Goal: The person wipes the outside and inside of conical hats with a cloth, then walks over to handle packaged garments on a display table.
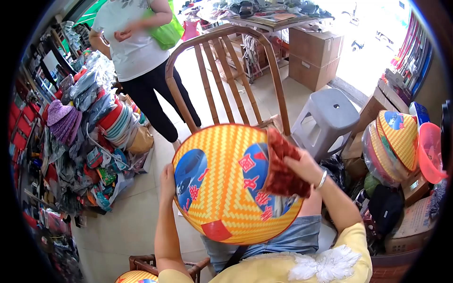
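Note:
A woven conical hat [222, 184] in orange and yellow, with blue printed patches, red characters and a red patch near its lower rim, lies over my lap. My left hand [167, 181] grips its left rim, the fingers partly hidden behind the edge. Bunched in my right hand [304, 167] is a dark red plush cloth [285, 165], pressed against the right side of the hat over part of a blue patch. A bracelet circles my right wrist.
A bamboo chair [229, 78] stands just ahead, with a grey plastic stool [328, 113] to its right. Bagged woven hats [394, 141] and a pink basin [430, 151] are at right. Goods are heaped left [99, 141]. Another person [137, 52] stands beyond the chair, near cardboard boxes [314, 56].

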A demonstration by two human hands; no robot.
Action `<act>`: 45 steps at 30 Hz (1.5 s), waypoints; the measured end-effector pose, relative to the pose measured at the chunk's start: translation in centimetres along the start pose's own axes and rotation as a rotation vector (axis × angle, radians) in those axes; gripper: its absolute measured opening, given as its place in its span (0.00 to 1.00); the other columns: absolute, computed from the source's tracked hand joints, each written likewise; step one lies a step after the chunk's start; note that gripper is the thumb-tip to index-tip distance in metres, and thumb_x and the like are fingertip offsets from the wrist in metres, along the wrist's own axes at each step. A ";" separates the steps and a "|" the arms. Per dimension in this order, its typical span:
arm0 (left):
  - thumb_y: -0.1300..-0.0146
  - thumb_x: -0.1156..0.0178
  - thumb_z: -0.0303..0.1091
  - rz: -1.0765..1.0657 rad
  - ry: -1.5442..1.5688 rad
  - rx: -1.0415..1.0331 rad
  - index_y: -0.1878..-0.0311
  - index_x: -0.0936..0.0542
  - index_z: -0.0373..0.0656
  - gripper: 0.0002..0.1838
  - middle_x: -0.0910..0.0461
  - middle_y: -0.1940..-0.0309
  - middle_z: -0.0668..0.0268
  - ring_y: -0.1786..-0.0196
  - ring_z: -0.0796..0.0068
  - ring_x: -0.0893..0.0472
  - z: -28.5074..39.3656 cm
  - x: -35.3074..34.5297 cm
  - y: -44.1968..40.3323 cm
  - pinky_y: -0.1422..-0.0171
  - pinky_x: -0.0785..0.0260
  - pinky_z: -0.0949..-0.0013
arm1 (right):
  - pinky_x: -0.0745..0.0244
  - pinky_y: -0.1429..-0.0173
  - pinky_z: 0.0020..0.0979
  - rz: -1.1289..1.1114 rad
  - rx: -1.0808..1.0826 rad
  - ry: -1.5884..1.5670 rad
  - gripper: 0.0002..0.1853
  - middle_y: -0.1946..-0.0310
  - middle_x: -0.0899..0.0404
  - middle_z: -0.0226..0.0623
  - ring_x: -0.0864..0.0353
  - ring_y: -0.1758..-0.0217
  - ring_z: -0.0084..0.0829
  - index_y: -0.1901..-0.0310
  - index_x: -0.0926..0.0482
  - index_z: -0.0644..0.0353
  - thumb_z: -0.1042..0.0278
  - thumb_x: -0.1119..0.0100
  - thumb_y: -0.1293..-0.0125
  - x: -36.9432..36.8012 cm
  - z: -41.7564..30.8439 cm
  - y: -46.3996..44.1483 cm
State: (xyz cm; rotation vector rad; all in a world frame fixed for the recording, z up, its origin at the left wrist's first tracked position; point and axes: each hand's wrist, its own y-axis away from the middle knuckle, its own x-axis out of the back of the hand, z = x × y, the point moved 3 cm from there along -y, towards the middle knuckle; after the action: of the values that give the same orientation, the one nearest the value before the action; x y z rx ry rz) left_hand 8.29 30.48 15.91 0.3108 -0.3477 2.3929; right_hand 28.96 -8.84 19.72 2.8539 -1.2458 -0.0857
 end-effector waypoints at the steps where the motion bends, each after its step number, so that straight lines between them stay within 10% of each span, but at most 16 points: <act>1: 0.27 0.55 0.42 0.004 0.008 -0.004 0.58 0.23 0.33 0.19 0.22 0.67 0.66 0.61 0.79 0.26 2.5 -0.7 -0.2 0.54 0.33 0.72 | 0.26 0.47 0.27 -0.055 0.024 0.045 0.19 0.57 0.18 0.30 0.24 0.55 0.19 0.47 0.23 0.65 0.65 0.37 0.37 0.4 -3.1 -0.7; 7: 0.34 0.44 0.41 -0.250 -0.294 -0.364 0.66 0.23 0.38 0.14 0.23 0.77 0.56 0.74 0.67 0.23 17.4 -8.8 2.3 0.68 0.33 0.67 | 0.27 0.47 0.28 -0.390 0.282 0.626 0.20 0.60 0.16 0.36 0.21 0.54 0.21 0.51 0.21 0.65 0.61 0.33 0.40 -2.7 -12.3 -2.3; 13: 0.36 0.40 0.41 -0.203 -0.284 -0.439 0.72 0.22 0.38 0.15 0.25 0.81 0.56 0.79 0.63 0.24 17.0 -9.5 2.6 0.72 0.33 0.65 | 0.27 0.47 0.27 -0.342 0.099 0.260 0.19 0.59 0.16 0.33 0.23 0.56 0.18 0.48 0.22 0.67 0.65 0.35 0.38 -1.8 -8.7 -0.6; 19: 0.29 0.46 0.42 -0.026 -0.012 -0.180 0.75 0.24 0.43 0.18 0.27 0.80 0.77 0.76 0.91 0.32 9.9 -1.7 -2.6 0.74 0.42 0.81 | 0.27 0.48 0.25 0.144 -0.005 -0.052 0.15 0.58 0.19 0.28 0.23 0.55 0.20 0.48 0.22 0.66 0.73 0.45 0.35 1.3 4.5 4.2; 23: 0.29 0.47 0.50 0.065 -0.149 -0.152 0.69 0.22 0.36 0.23 0.24 0.79 0.72 0.71 0.84 0.27 6.0 -1.3 -3.3 0.68 0.34 0.73 | 0.27 0.49 0.25 0.506 -0.451 0.716 0.14 0.57 0.18 0.31 0.22 0.55 0.22 0.49 0.22 0.65 0.73 0.44 0.35 1.0 4.8 5.8; 25: 0.29 0.50 0.51 0.058 -0.051 -0.178 0.64 0.21 0.36 0.24 0.21 0.73 0.68 0.66 0.80 0.25 5.5 -2.8 -2.7 0.60 0.31 0.70 | 0.26 0.50 0.26 0.320 0.070 -0.017 0.15 0.58 0.18 0.31 0.22 0.56 0.21 0.48 0.22 0.65 0.75 0.43 0.37 2.8 3.0 3.2; 27: 0.28 0.50 0.48 0.000 -0.109 -0.258 0.59 0.21 0.37 0.21 0.22 0.73 0.63 0.65 0.79 0.24 7.4 -3.9 -2.0 0.59 0.30 0.68 | 0.26 0.50 0.26 0.157 0.072 -0.047 0.16 0.59 0.18 0.31 0.22 0.58 0.20 0.49 0.22 0.67 0.75 0.40 0.39 2.9 -4.0 2.8; 30: 0.33 0.46 0.42 -0.086 -0.287 -0.451 0.66 0.24 0.39 0.14 0.23 0.72 0.50 0.69 0.48 0.21 15.4 -8.1 1.3 0.65 0.30 0.57 | 0.26 0.50 0.26 -0.150 0.121 0.220 0.17 0.61 0.17 0.31 0.23 0.58 0.19 0.51 0.22 0.69 0.72 0.35 0.41 1.7 -9.0 1.4; 31: 0.35 0.44 0.38 -0.103 -0.371 -0.553 0.67 0.24 0.38 0.12 0.25 0.76 0.54 0.72 0.60 0.23 18.4 -9.5 2.7 0.65 0.31 0.64 | 0.26 0.50 0.26 -0.159 0.121 0.227 0.17 0.61 0.17 0.31 0.23 0.58 0.19 0.51 0.22 0.69 0.72 0.35 0.41 1.0 -10.3 1.1; 38: 0.40 0.38 0.45 -0.209 -0.482 -0.614 0.70 0.22 0.41 0.15 0.23 0.77 0.54 0.72 0.53 0.22 21.4 -11.9 4.5 0.69 0.31 0.61 | 0.26 0.50 0.24 -0.270 0.113 0.237 0.21 0.63 0.17 0.30 0.23 0.59 0.18 0.50 0.21 0.69 0.69 0.31 0.44 -1.8 -10.0 0.5; 42: 0.36 0.41 0.34 0.021 -0.340 -0.474 0.70 0.19 0.35 0.12 0.22 0.79 0.63 0.74 0.82 0.25 17.4 -7.2 -0.7 0.69 0.32 0.72 | 0.26 0.49 0.24 -0.051 0.097 0.034 0.17 0.61 0.18 0.29 0.23 0.57 0.19 0.49 0.22 0.69 0.75 0.40 0.40 1.2 -5.7 1.7; 43: 0.36 0.41 0.45 0.098 -0.211 -0.456 0.71 0.19 0.37 0.18 0.21 0.78 0.56 0.75 0.65 0.20 16.9 -5.7 -1.6 0.68 0.31 0.66 | 0.26 0.48 0.24 0.073 0.103 0.051 0.16 0.60 0.18 0.29 0.23 0.56 0.19 0.49 0.22 0.69 0.77 0.44 0.39 2.1 -3.7 2.3; 45: 0.32 0.44 0.47 0.118 -0.181 -0.338 0.72 0.18 0.36 0.22 0.20 0.80 0.62 0.76 0.79 0.24 12.6 -2.8 -4.6 0.71 0.34 0.70 | 0.27 0.47 0.27 0.228 0.121 -0.170 0.17 0.59 0.18 0.32 0.21 0.55 0.23 0.47 0.23 0.68 0.74 0.48 0.37 2.0 2.5 3.5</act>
State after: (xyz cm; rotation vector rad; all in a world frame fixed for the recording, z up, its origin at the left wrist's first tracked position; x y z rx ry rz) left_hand 15.03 28.00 27.64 0.3584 -0.8639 2.3719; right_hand 27.56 -12.67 17.28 2.8290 -1.6540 -0.2610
